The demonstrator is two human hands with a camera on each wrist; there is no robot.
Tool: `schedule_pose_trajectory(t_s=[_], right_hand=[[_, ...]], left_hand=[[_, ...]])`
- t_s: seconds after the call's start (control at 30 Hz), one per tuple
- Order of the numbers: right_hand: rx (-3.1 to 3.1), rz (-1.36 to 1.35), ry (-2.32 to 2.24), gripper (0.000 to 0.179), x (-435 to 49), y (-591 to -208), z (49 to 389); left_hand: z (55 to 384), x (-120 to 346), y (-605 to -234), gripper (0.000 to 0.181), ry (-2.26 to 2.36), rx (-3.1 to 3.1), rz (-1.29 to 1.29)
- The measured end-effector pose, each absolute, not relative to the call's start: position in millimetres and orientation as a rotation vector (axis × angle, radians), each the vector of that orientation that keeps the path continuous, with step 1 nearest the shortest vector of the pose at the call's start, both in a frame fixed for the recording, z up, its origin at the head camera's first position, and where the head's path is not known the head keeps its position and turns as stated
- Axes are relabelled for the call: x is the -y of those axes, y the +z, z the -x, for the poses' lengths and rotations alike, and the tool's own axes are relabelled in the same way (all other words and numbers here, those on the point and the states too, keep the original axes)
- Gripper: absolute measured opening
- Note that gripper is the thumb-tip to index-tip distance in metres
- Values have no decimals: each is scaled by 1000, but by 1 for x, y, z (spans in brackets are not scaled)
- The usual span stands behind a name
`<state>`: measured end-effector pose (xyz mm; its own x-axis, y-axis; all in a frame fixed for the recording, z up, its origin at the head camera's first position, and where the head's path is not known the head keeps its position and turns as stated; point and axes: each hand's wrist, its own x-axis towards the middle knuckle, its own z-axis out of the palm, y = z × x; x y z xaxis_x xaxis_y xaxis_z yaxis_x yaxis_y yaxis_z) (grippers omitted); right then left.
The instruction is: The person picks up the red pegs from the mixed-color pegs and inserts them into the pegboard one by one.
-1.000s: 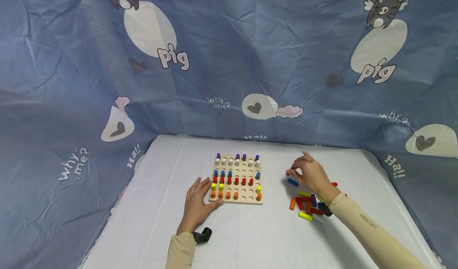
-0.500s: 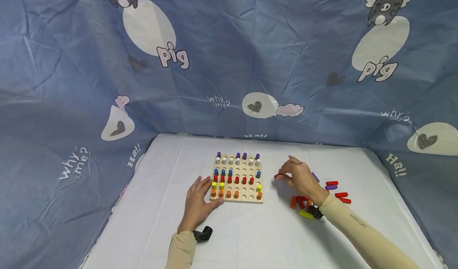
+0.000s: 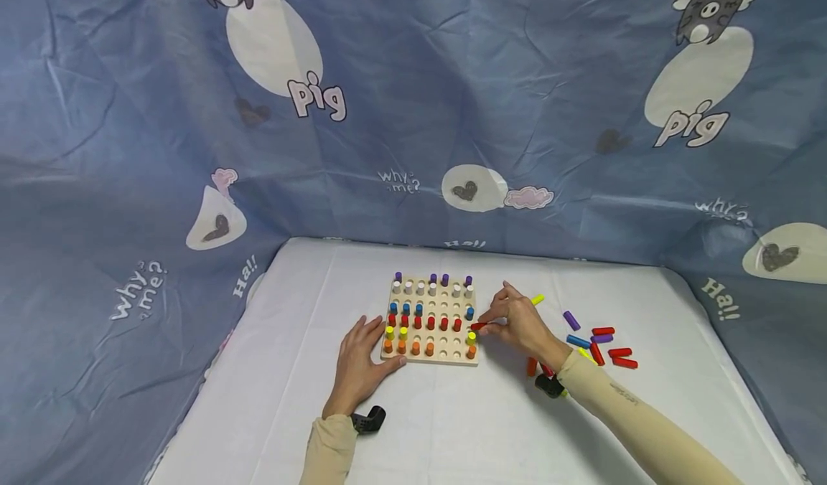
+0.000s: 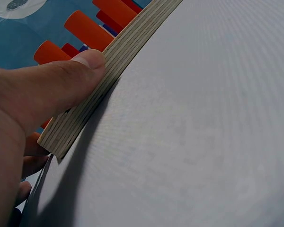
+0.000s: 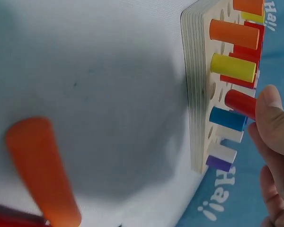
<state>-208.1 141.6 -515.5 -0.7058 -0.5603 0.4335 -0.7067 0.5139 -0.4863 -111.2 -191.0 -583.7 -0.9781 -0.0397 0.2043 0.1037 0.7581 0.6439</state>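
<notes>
A wooden pegboard (image 3: 446, 359) with rows of coloured pegs stands mid-table in the head view. My left hand (image 3: 355, 364) holds its near left corner, thumb along the front edge and fingers at the left side. In the left wrist view the thumb (image 4: 80, 71) lies against the layered board edge (image 4: 111, 64), near the orange pegs (image 4: 87, 29). My right hand (image 3: 519, 320) pinches a red peg (image 5: 240, 103) between thumb and fingers. This peg is tilted over the board's right column, between a blue peg (image 5: 227, 118) and a yellow peg (image 5: 233, 67).
Right of the board lie loose pegs, among them a purple peg (image 3: 571, 320), a blue peg (image 3: 578, 341) and several red pegs (image 3: 624, 363). The right forearm (image 3: 614, 392) covers part of the pile. A patterned blue cloth (image 3: 400, 97) hangs behind and beside the table.
My right hand has moved left from beside the loose pegs to the board's right edge, carrying the red peg. My left hand stays at the board's corner.
</notes>
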Motion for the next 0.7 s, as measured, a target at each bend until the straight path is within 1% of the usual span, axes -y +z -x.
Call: schedule_pose_trajectory(t_s=[0.3,0.7], right_hand=[[2557,-1076,984,17,-133,-525,211],[2602,-1028,1028,15,-132,-527,211]], left_hand=[[110,191,-582,81,-1018,2757,43],[111,191,-581,82,-1023,2765,44]])
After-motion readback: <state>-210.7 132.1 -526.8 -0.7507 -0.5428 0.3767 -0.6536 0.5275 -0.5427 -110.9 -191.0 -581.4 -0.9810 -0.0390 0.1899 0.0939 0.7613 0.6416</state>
